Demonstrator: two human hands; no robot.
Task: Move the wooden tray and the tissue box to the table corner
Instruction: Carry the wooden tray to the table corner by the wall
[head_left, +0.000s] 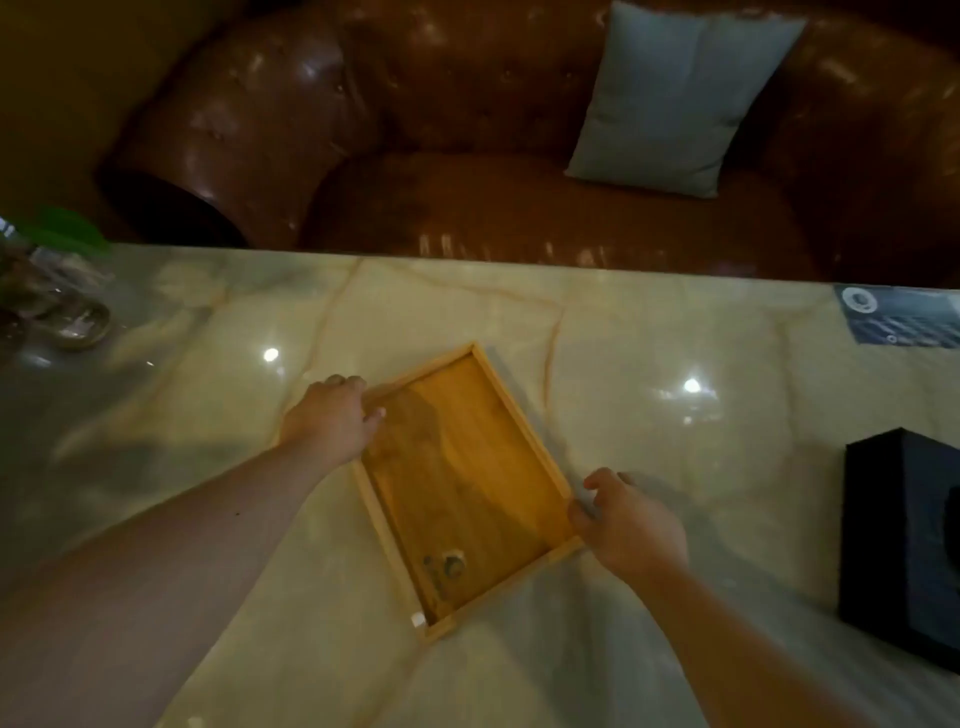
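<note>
Wooden tray: shallow, rectangular, honey-coloured, raised rim, lying skewed mid-worktop. Left hand grips its far-left rim; right hand clasps the near-right corner. Black tissue box at the right edge.

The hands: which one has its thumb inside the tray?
The left hand. It grips the wooden tray's far-left rim with its thumb tip over the inside. The right hand sits at the tray's right side, its thumb at the outer edge.

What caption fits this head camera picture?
Both hands, left and right, grip the wooden tray on the marble table.
</note>
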